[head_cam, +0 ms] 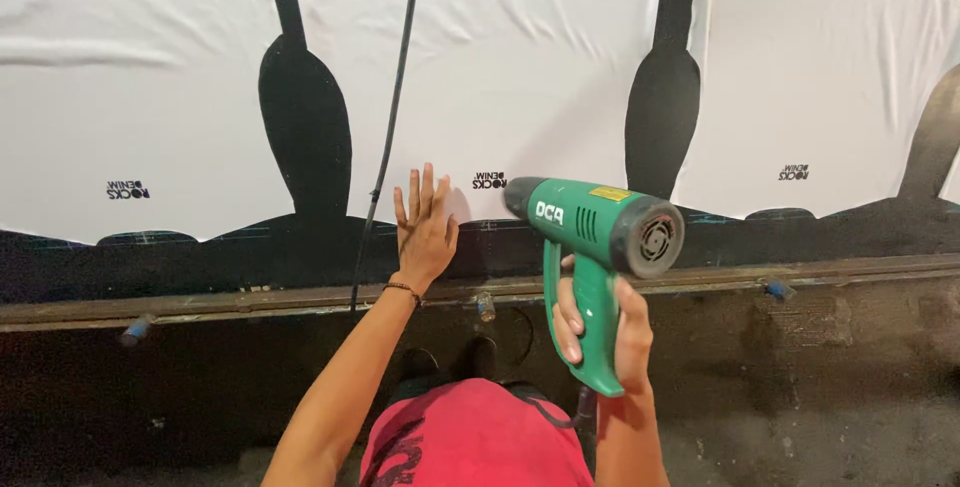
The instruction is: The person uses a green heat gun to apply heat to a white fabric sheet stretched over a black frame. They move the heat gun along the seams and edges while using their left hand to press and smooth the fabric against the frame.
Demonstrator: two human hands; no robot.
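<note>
My right hand (600,322) grips the handle of a green heat gun (590,232), its dark nozzle pointing left at the lower edge of a white printed sheet (510,77). My left hand (424,229) lies flat on that sheet with fingers spread, just left of the nozzle, at the border between white and black. A thin bracelet circles my left wrist.
A black cable (390,117) hangs down the sheet left of my left hand. Tall black bottle-like shapes (305,127) are printed on the sheet. A dark metal rail (250,299) runs across below, with blue clips (137,328). My red-clad legs (475,442) are at the bottom.
</note>
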